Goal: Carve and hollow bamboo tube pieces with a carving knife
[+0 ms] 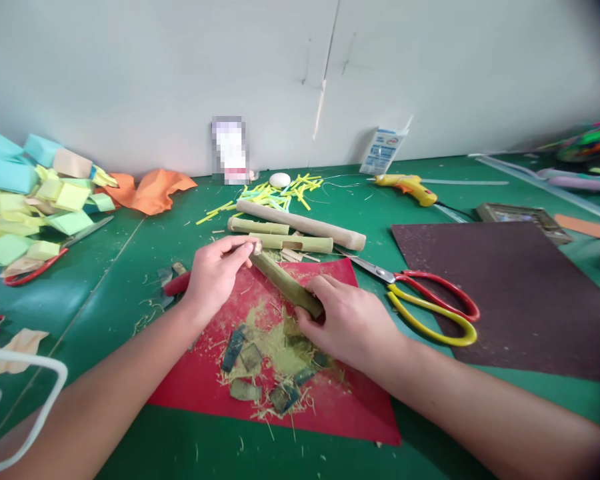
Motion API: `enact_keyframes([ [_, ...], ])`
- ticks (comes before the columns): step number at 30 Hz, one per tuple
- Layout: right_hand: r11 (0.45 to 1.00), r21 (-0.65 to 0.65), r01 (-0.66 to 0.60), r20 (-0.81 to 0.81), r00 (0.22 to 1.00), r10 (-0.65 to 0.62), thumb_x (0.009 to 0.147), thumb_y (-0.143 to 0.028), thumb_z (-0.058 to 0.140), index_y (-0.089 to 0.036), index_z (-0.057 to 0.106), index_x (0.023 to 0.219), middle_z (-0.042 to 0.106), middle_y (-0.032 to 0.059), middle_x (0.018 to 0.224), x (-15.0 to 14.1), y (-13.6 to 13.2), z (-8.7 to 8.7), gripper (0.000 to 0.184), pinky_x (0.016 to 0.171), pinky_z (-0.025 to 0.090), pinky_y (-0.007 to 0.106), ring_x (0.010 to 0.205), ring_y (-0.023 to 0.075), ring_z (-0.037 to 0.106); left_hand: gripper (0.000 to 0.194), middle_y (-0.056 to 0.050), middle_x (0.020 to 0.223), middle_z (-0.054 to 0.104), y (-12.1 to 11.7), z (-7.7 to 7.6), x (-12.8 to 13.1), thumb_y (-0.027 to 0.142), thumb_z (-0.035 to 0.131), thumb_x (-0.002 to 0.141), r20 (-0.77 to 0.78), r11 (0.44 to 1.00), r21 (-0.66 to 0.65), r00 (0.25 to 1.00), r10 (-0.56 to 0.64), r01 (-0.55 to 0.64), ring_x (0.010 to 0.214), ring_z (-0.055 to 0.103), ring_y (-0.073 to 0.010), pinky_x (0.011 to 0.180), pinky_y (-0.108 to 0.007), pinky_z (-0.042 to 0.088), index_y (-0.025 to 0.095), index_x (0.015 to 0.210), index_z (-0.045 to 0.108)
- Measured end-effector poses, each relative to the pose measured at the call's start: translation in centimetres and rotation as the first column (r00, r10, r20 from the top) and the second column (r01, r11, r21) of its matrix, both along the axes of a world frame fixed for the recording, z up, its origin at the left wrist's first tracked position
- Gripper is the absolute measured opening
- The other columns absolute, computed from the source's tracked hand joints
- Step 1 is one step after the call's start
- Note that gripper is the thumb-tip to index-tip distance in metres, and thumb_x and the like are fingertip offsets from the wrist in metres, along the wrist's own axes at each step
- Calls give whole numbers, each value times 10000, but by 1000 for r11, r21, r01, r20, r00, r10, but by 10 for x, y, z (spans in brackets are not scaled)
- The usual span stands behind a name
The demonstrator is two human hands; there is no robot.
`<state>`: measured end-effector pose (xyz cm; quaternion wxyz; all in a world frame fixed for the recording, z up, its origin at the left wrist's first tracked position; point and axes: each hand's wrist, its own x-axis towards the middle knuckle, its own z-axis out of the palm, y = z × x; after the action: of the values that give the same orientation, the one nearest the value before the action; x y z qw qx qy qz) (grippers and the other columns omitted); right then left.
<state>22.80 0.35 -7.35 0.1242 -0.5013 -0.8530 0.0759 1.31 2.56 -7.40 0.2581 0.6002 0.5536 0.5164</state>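
A green bamboo tube point(285, 279) slants across the middle, held in both hands. Its far end is pinched between the thumb and fingers of my left hand point(215, 272), where a small pale bit shows at the tip. Around the near end, my right hand point(350, 317) is closed. Below lies a red sheet point(365, 403) strewn with pale dust, fibres and several dark, square-cut pieces point(246, 390). Just beyond my hands are two more bamboo pieces, one short point(260, 227) and one with a slot cut in it point(320, 244), beside a longer pale stick point(305, 224).
Scissors point(393, 277) with red and yellow handles lie right of the red sheet, against a dark brown board point(520, 293). Further back are a yellow glue gun point(407, 189), a carton point(385, 150) and a phone point(230, 150). Folded coloured papers point(35, 200) are heaped left.
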Motion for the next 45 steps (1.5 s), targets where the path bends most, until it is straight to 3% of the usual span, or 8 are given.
enact_keyframes([
  [2,1000,7,-2,5,1000,2,794,-358,502,-196,542,815,642,18,800,1,0,-1,168,512,260,268,621,151,568,177,-51,920,679,0,0,-4,271,561,870,-190,992,117,982,-17,40,766,612,-145,728,-278,507,176,920,701],
  [5,1000,12,-13,-17,1000,13,797,-338,499,-204,576,937,666,18,876,2,0,-1,209,536,291,273,682,169,605,160,-64,956,667,1,-2,-9,191,534,877,-481,948,269,877,-18,168,896,604,-173,845,-318,484,169,913,689],
  [10,999,-10,-34,-35,999,34,810,-325,480,-205,599,1017,672,19,930,2,0,2,267,565,332,283,741,184,623,179,-83,963,645,2,-6,-10,125,528,860,-697,908,286,717,-22,306,906,573,-190,856,-346,482,149,964,670],
  [21,999,-16,-52,-36,998,51,807,-317,502,-185,593,973,670,39,914,2,0,4,230,555,316,272,729,173,606,143,-67,942,630,7,-11,-15,170,520,889,-709,902,300,705,-8,311,890,567,-185,840,-354,489,176,946,651],
  [29,997,24,-77,-37,996,78,801,-302,490,-184,560,877,650,28,852,2,0,-1,157,537,284,276,680,161,583,181,-63,895,635,1,-4,-5,146,484,909,-783,868,241,615,-91,435,849,536,-173,798,-318,473,162,859,658],
  [34,996,32,-85,-36,996,86,807,-304,487,-183,561,887,642,27,833,2,0,-1,163,541,285,271,677,156,572,179,-65,868,635,5,-4,-13,149,487,905,-778,881,296,628,-2,369,834,526,-181,782,-326,465,159,842,655],
  [38,996,19,-87,-35,996,87,798,-294,495,-186,556,871,647,25,849,2,0,-2,144,543,289,269,684,155,570,194,-69,877,636,3,-4,-11,139,478,910,-804,855,231,585,-101,465,847,530,-176,789,-316,463,154,837,657],
  [45,995,30,-97,-49,994,98,799,-295,496,-185,555,848,642,17,828,2,1,-4,134,555,299,268,678,151,567,176,-66,859,632,3,-7,-9,147,491,910,-785,854,257,614,-89,452,834,525,-172,782,-318,464,148,837,652],
])
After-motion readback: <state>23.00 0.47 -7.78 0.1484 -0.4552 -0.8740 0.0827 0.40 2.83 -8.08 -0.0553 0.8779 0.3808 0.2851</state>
